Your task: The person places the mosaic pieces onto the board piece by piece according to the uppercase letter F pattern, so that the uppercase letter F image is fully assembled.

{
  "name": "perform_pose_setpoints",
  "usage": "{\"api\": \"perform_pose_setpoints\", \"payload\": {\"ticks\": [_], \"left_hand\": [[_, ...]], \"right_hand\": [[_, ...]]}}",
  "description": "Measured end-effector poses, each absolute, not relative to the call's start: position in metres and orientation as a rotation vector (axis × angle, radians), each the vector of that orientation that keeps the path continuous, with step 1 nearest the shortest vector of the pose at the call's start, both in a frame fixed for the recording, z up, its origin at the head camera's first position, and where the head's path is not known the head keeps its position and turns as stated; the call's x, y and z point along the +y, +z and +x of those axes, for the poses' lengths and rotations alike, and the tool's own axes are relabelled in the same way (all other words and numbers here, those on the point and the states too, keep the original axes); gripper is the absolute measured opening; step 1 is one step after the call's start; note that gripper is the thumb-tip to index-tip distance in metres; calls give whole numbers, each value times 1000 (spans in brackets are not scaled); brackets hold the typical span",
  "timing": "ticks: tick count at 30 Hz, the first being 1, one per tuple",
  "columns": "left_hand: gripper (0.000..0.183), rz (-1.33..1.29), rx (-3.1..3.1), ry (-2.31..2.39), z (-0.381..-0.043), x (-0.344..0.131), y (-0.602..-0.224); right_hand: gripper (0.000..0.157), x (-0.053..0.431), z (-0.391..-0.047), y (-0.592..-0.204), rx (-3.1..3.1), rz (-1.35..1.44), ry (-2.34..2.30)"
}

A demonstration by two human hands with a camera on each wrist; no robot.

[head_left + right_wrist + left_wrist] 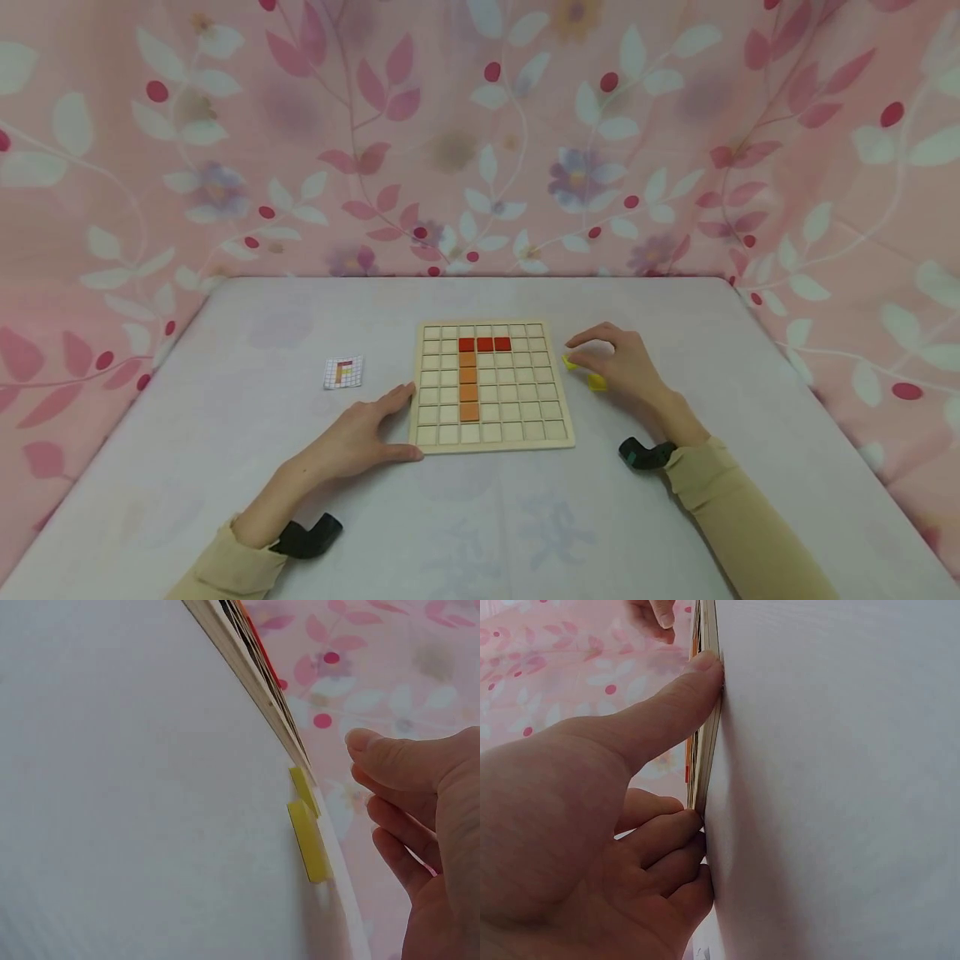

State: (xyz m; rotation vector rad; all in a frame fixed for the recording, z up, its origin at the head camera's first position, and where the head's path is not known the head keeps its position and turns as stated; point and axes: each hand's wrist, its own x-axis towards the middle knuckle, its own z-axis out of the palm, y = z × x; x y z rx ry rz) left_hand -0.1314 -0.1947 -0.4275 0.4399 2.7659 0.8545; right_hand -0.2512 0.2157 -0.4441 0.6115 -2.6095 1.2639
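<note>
A square wooden grid board [495,448] lies on the table, with three red tiles [485,344] in a row near its far side. Below the leftmost red one, several orange tiles [468,392] run down a column. My left hand [356,437] rests against the board's left side, its thumb at the near left corner and fingertips along the edge. Over to the right, my right hand [626,367] hovers above two yellow tiles, thumb and fingers loosely bent with nothing between them. The right wrist view shows the nearer yellow tile [309,844] and the other yellow tile [304,791] on the table beneath the hand.
A small paper card [343,372] with a coloured grid pattern lies left of the board. The table [487,525] has a pale cloth. Pink floral fabric [480,167] surrounds its back and sides. Each wrist wears a black device [309,536].
</note>
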Motion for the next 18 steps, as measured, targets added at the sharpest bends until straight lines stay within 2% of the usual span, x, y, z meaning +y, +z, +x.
{"api": "perform_pose_setpoints", "payload": {"ticks": [11, 18], "left_hand": [[100, 442, 2761, 867, -129, -196, -426], [100, 440, 2763, 861, -130, -195, -427]], "right_hand": [[26, 227, -255, -450, -2769, 442, 1327], [23, 226, -254, -453, -2767, 479, 1296]]}}
